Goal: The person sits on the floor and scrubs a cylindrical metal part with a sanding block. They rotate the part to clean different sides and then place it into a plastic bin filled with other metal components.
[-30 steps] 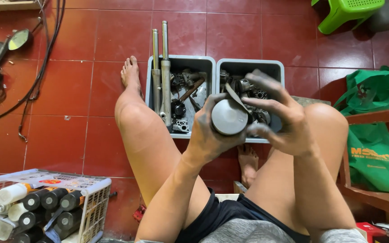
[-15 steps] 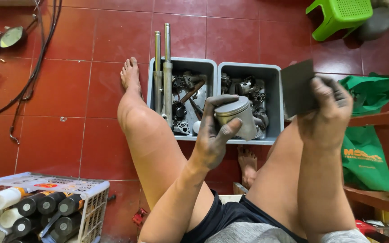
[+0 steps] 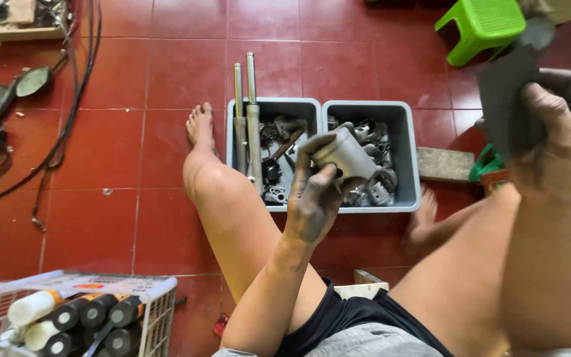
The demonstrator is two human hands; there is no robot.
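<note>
Only the head view here, looking down past bare knees at a red tile floor.

Left hand, black with grime, is wrapped round a grey metal piston; thumb on one side, fingers curled over the far side, crown tipped away toward the right; it sits up in the air over the two grey bins, not touching anything in them.

Right hand is up by the right edge of the picture, clenched on a dark abrasive-looking sheet; the sheet stands nearly upright, well apart from the piston.

On the floor: the left bin has two fork tubes poking out over its far rim plus assorted greasy bits; the right bin touches it side by side and is full of small engine parts; a stone block lies just beside that bin's right wall. Green stool toward the far right corner; white basket of spray cans at the near left corner; a mirror and cables along the left edge.

My read: it's a gap between rubs, part and sheet held apart for a look; more rubbing would call for bringing the sheet onto the piston, with the left hand gripping firm so it doesn't twist.
</note>
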